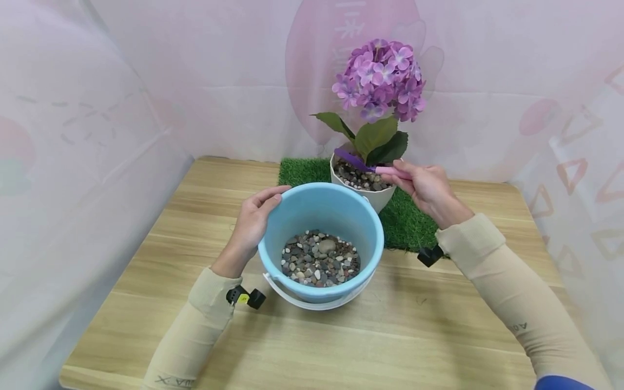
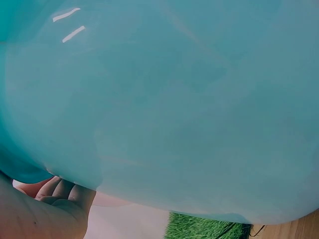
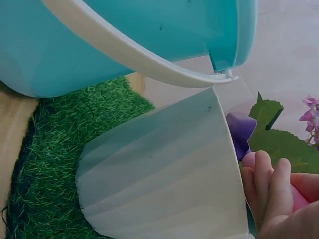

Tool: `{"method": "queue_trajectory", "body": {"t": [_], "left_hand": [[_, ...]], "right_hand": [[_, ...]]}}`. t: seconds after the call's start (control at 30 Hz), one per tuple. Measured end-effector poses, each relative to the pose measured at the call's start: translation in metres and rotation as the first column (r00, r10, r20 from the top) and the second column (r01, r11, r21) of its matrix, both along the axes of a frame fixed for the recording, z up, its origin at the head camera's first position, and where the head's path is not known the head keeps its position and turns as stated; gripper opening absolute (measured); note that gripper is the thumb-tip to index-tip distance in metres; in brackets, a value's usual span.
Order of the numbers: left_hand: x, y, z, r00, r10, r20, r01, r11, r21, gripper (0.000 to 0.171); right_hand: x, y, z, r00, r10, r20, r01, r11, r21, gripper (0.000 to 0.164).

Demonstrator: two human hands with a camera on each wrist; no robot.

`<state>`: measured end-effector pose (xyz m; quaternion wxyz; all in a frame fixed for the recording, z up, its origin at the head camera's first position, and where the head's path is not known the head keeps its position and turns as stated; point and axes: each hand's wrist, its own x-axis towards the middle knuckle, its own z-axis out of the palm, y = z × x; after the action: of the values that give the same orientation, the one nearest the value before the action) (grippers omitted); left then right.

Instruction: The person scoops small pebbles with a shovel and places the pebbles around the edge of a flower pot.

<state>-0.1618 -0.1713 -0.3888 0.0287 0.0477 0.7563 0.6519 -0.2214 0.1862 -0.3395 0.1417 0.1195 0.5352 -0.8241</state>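
A light blue bucket (image 1: 322, 292) with a white handle (image 1: 317, 306) stands at the middle of the table, pebbles (image 1: 319, 260) covering its bottom. At its left rim, my left hand (image 1: 249, 227) holds the side; in the left wrist view the bucket wall (image 2: 174, 109) hides much of that hand's fingers. My right hand (image 1: 429, 189) grips the pink handle of a small garden trowel (image 1: 390, 172). Its purple blade lies over the pebbles in a white flowerpot (image 1: 375, 200), beneath the leaves of a purple hydrangea (image 1: 382, 81). The pot's wall (image 3: 164, 169) covers part of the blade in the right wrist view.
The pot stands on a green artificial grass mat (image 1: 409, 227), which the bucket partly overlaps in the head view. Under both is a wooden table (image 1: 414, 336). A pale printed curtain (image 1: 234, 81) hangs behind the table and along its sides.
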Motion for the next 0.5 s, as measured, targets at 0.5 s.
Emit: {"method": "queue_trajectory", "body": {"t": [0.5], "left_hand": [[0.001,0.0,0.002,1.0,0.001,0.008,-0.001,1.0,0.0,0.041]], "right_hand": [[0.018,0.003,0.001,0.968,0.025,-0.25,0.036,0.971,0.236,0.033]]}}
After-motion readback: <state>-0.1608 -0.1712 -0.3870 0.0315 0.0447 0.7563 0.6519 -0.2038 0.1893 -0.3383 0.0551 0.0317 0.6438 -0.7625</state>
